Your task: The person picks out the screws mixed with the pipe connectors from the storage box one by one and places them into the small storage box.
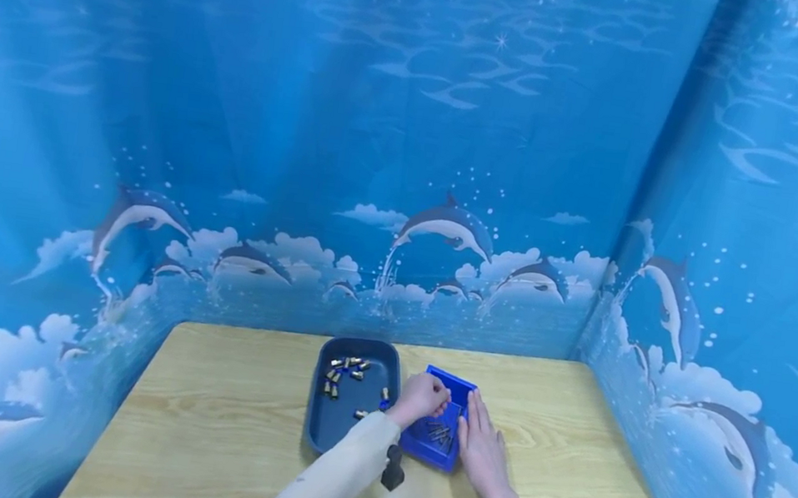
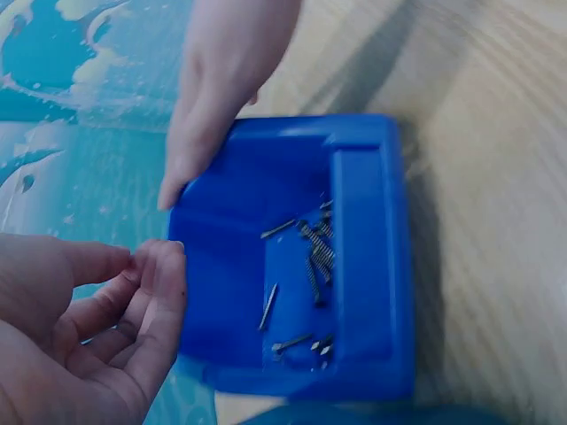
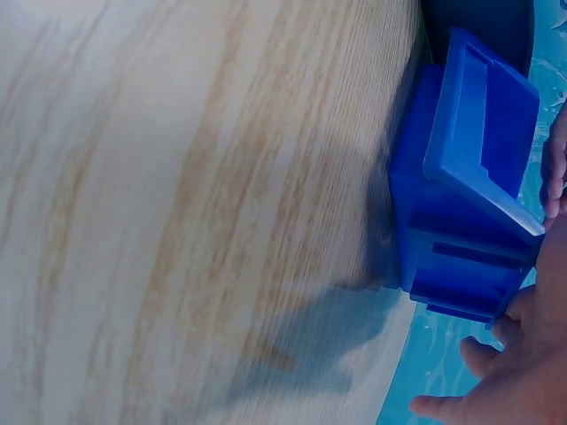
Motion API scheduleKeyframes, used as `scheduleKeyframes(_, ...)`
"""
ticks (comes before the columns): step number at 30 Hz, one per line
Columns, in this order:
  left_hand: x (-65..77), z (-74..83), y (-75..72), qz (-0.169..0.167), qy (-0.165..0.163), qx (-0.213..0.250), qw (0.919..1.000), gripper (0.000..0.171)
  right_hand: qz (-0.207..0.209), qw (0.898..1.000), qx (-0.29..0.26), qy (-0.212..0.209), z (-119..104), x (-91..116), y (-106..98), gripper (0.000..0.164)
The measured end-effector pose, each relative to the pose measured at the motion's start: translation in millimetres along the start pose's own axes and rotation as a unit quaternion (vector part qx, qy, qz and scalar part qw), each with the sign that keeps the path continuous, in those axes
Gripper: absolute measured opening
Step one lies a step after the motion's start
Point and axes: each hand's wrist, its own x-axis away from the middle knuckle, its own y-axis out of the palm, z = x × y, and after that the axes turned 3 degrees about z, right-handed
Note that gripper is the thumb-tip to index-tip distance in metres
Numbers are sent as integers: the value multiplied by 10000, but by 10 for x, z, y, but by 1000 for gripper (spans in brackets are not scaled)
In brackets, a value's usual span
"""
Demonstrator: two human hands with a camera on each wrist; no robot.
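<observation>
A blue plastic bin (image 1: pixel 434 453) stands on the table with several small metal screws (image 2: pixel 314 252) lying on its floor. My left hand (image 1: pixel 424 397) hovers over the bin's left part, fingers curled and the thumb meeting the index fingertip. Nothing shows between those fingertips in the left wrist view. Along the bin's right side lies my right hand (image 1: pixel 483 454), its fingers fairly straight against the outer wall. The right wrist view has this hand (image 3: pixel 523 354) by the bin's lower corner, while the screws are hidden there by the bin's walls.
Left of the bin is a dark blue tray (image 1: pixel 314 406) holding several brass fittings (image 1: pixel 333 376) with blue parts. My left forearm crosses the tray's near right corner. Both containers stand on a wood-grain table (image 1: pixel 218 419), enclosed by blue dolphin-print curtains (image 1: pixel 292 142).
</observation>
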Motion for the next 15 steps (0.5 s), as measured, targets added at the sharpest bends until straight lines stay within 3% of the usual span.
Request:
scheduleKeyframes(4,-40,-22,-151,120,-118,72,9998,24,-15,10000,-42,60,18,-1,17,52)
scheduleKeyframes(11,-136,-204,-505,689,-58,-883,9937,20,-245,9995,-72,183,28,-6,18,55)
scheduleKeyframes(15,-171,-315,-762,823,-71,-1337,9876,39,-263,9995,-40,165,24,-11,10,54)
